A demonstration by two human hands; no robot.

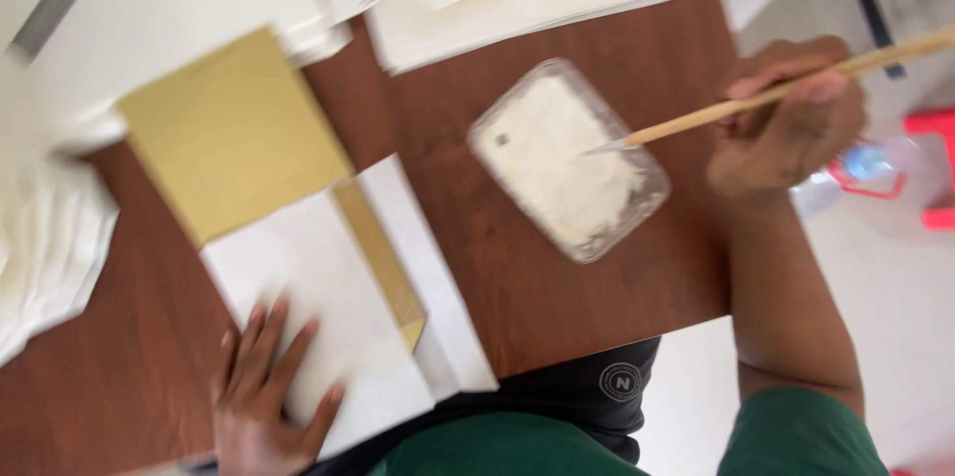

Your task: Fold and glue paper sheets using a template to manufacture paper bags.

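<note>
Paste fills a clear plastic tray (569, 159) on the brown table (607, 307); the tip of a wooden brush (756, 98), pinched in the right hand (786, 118), dips into it. Loading looks to be the step in hand. Well left of that grip, the left hand (267, 391) lies flat and spread on white folded paper (328, 322) beside a gold sheet (234, 133), where a spreading stroke would need that steadying.
</note>
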